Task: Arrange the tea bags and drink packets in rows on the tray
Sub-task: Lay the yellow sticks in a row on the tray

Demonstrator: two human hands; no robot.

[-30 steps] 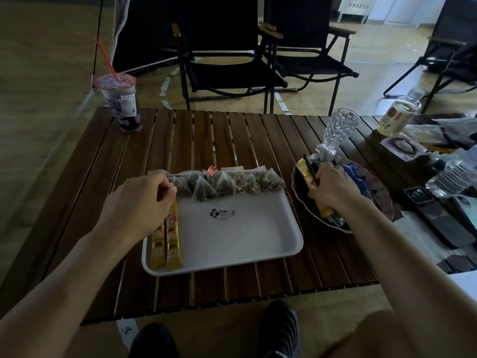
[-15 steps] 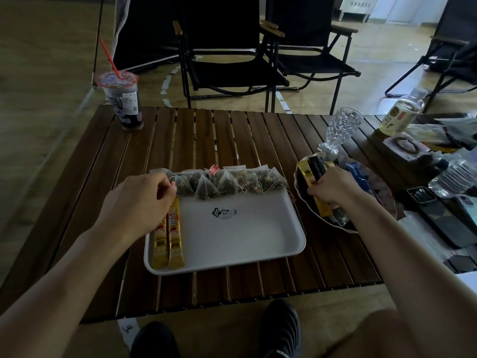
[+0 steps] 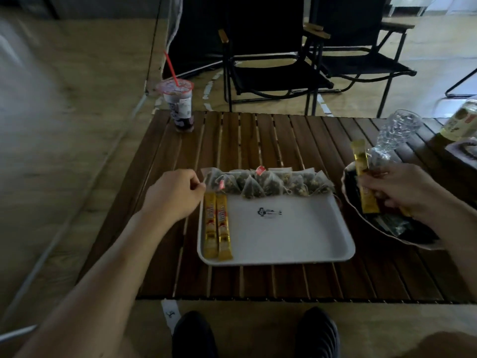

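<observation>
Broadly, a dark slatted wooden table [image 3: 258,140] fills the middle of the view, with two black folding chairs [image 3: 273,81] on the floor beyond its far edge. On the table, nearest the person, lies a white rectangular tray [image 3: 296,236] with a small dark logo at its middle.

Along the tray's far edge runs one row of pyramid tea bags [image 3: 268,184], touching and overlapping from the left corner to the right, a few red tags showing among them. At the tray's left end two gold stick packets [image 3: 217,227] lie side by side, touching, running from far to near.

Just right of the tray sits a dark shallow bowl [image 3: 345,188] with a pale rim. It holds more packets, most too dim to name, one of them in clear wrap.

A plastic drink cup [image 3: 180,109] with a red straw stands at the table's far left corner, dark liquid in its lower part. A patterned clear glass [image 3: 395,133] stands behind the bowl.

The left hand [image 3: 175,195] has its fingers curled at the tray's far left corner, its fingertips against the end tea bag; whether it pinches anything I cannot tell. The right hand [image 3: 397,192] is above the bowl, grasping a gold drink packet [image 3: 360,161] that stands upright out of its fingers.
</observation>
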